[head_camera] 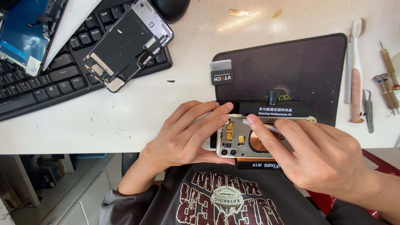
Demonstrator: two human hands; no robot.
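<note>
An opened phone housing (pixel 237 141) lies clamped in a black rotating jig (pixel 275 110) at the desk's front edge, its gold inner parts and a copper coil showing. My left hand (pixel 187 135) grips the housing's left end, fingers across its top edge. My right hand (pixel 316 154) pinches a thin white-tipped tool (pixel 260 125) that lies along the housing's upper edge, and this hand hides the housing's right half.
A black mat (pixel 291 66) lies under the jig, with a small metal pry card (pixel 221 73) on its corner. A black keyboard (pixel 41 79) at left bears a phone frame (pixel 125 46) and a screen panel (pixel 23 35). A toothbrush (pixel 356 71), tweezers (pixel 368 109) and screwdrivers (pixel 387 83) lie at right.
</note>
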